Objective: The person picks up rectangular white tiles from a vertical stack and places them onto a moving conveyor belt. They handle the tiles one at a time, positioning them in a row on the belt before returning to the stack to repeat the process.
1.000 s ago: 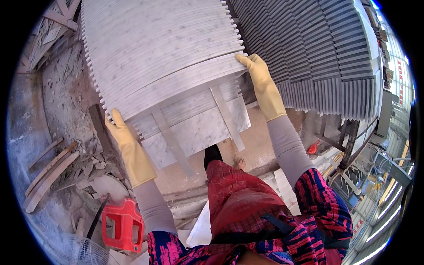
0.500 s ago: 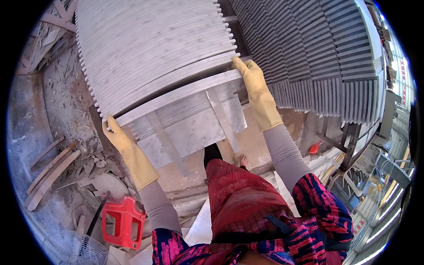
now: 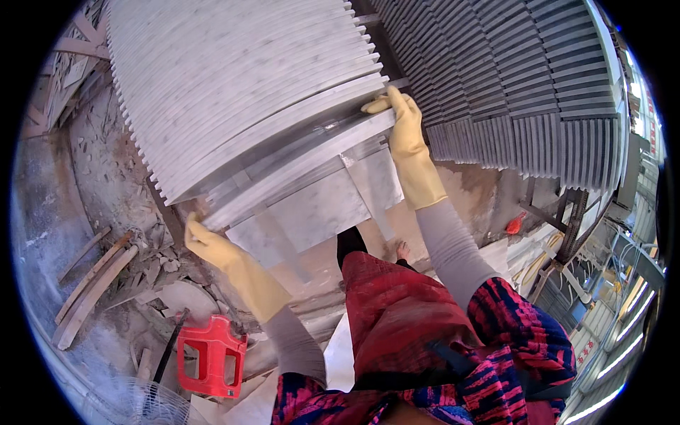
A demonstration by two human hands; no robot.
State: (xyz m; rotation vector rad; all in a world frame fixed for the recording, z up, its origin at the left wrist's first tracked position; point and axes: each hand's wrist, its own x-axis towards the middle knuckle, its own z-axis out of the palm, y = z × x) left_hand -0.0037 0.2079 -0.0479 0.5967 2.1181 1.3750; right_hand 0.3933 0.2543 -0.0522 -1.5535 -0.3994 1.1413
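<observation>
"Where is the marble slab (image 3: pixel 306 167)?"

"On the person's side of the row of white marble slabs (image 3: pixel 234 85), with an open gap between them."

"Which way does it lie?"

"Its long axis runs crosswise, about parallel to the row's nearest slab, one end toward each hand. It stands on edge, narrow side up; in view it slopes from lower left to upper right."

"And its looks?"

"Pale grey-white, long and thin, slightly bowed by the lens. The long upper edge is plain and light."

"The hands?"

"Both wear yellow gloves. The right hand (image 3: pixel 405 131) grips the slab's right end, thumb and fingers over the top edge, near the row's front right corner. The left hand (image 3: pixel 218 249) is closed about the left end, just off the row's front left corner; its fingertips are blurred."

"Anything else?"

"Grey strips (image 3: pixel 496 71) are stacked right of the row; a red plastic stool (image 3: pixel 212 331) sits nearer the person than the row, to its left."
</observation>
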